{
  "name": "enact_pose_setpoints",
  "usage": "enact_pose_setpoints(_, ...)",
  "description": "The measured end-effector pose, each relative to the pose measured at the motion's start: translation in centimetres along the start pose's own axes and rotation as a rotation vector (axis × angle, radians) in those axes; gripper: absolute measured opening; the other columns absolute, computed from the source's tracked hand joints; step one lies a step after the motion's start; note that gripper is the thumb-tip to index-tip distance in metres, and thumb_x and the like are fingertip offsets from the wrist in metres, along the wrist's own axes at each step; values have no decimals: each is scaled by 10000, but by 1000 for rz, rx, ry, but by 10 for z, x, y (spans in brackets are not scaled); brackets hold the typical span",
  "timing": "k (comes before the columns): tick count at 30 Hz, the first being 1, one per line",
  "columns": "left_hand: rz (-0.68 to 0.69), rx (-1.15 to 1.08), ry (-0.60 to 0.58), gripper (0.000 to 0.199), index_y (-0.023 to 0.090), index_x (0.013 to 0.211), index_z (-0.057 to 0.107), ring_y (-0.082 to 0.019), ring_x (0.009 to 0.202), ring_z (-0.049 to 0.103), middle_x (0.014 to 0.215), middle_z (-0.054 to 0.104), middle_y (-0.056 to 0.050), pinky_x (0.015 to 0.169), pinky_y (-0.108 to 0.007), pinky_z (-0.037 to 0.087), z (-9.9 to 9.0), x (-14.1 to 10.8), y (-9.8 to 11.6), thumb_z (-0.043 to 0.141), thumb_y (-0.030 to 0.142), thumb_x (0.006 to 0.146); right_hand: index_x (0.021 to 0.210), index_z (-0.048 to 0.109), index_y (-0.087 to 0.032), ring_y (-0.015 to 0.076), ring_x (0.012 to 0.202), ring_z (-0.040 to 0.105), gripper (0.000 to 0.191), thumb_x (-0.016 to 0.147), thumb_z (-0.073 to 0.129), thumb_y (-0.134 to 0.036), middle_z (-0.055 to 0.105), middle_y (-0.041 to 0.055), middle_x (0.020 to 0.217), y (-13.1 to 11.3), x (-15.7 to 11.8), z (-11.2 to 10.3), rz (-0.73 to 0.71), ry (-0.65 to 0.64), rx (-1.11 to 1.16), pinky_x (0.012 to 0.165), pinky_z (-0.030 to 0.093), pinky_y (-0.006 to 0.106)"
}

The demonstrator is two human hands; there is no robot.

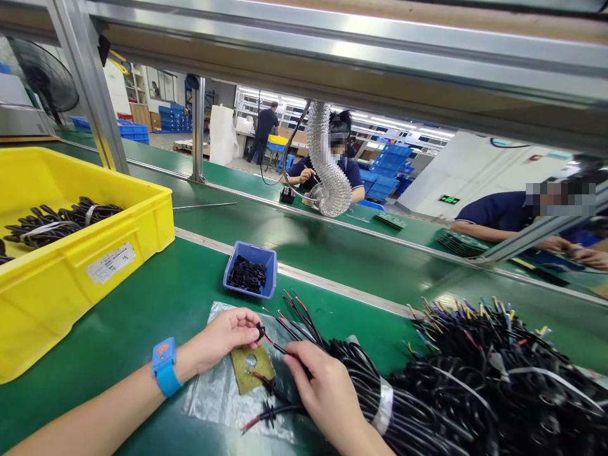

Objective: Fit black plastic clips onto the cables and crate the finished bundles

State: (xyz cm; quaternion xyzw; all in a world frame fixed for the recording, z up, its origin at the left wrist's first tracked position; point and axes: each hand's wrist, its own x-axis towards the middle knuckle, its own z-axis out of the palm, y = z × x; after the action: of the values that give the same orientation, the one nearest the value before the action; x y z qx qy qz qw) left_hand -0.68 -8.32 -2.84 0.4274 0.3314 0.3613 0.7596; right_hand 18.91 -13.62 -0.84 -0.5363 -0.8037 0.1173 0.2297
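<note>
My left hand, wearing a blue wrist strap, pinches a small black plastic clip. Between thumb and fingers of my right hand is a black cable, its red and black wire ends pointing at the clip. Whether the wires pass through the clip, I cannot tell. Below my hands lie a clear plastic bag and a yellowish plate with a round hole. Another cable with a black clip on it rests on the bag. A tied cable bundle lies right of my right hand.
A blue bin of small black parts stands ahead. At left is a yellow crate holding tied cables. A large cable heap covers the right side. Metal frame bars cross above; a flexible duct hangs beyond, near two seated people.
</note>
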Motion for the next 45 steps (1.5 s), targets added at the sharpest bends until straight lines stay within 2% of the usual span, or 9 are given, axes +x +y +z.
enact_pose_setpoints(9,40,59,5,361,133,801,542,-96,624,499,649,555,29,639,-234,369,-1,2,-2,752,339,589,842,608,-203,166,676,609,259,882,352,-214,635,33,746,-1,1,-5,-30,-105,-33,616,445,249)
enact_pose_setpoints(16,139,243,13,199,137,798,569,-115,682,511,738,555,9,655,-240,393,-3,4,-4,658,227,644,859,612,-214,169,678,613,275,891,339,-228,640,28,747,-2,4,-11,-52,-169,-21,609,437,253)
enact_pose_setpoints(19,167,337,-12,156,135,822,587,-136,743,537,798,580,-14,704,-258,418,0,0,-2,597,170,669,857,610,-209,170,714,625,252,882,359,-221,661,38,791,-2,5,-10,-33,-125,27,636,450,254)
enact_pose_setpoints(22,133,373,-44,162,140,819,598,-132,707,548,788,587,-9,674,-253,437,7,-3,-3,583,132,658,847,607,-202,173,732,629,233,872,376,-219,667,50,808,-3,4,-7,-19,-47,53,651,466,258)
enact_pose_setpoints(26,106,402,20,148,142,785,623,-140,659,572,731,611,-6,624,-248,461,16,-7,-6,607,124,639,847,612,-199,174,709,634,238,869,375,-218,669,51,782,-4,2,-4,-44,-11,48,631,483,258)
enact_pose_setpoints(31,300,712,151,89,173,741,699,-184,776,613,789,697,-38,749,-284,454,20,-8,-3,681,152,657,867,638,-205,178,719,652,265,885,377,-251,689,52,803,-2,2,-7,-38,-28,92,647,502,258)
enact_pose_setpoints(36,552,950,36,50,216,694,708,-180,804,639,780,720,-17,959,-356,332,19,-8,4,733,190,660,893,661,-229,185,685,653,284,899,390,-313,697,48,787,2,4,-9,-51,-99,157,610,504,246)
enact_pose_setpoints(39,607,983,71,84,224,653,692,-190,858,643,771,723,-9,1017,-382,248,21,-8,0,766,195,625,872,662,-230,179,656,648,283,898,399,-332,689,35,742,4,4,-9,-60,-102,164,595,505,231)
enact_pose_setpoints(45,710,924,104,114,197,608,677,-177,833,644,695,713,-5,1004,-347,264,30,-3,-14,777,145,592,764,630,-242,164,581,643,284,899,388,-306,675,9,664,8,3,-6,-138,-91,83,540,504,215)
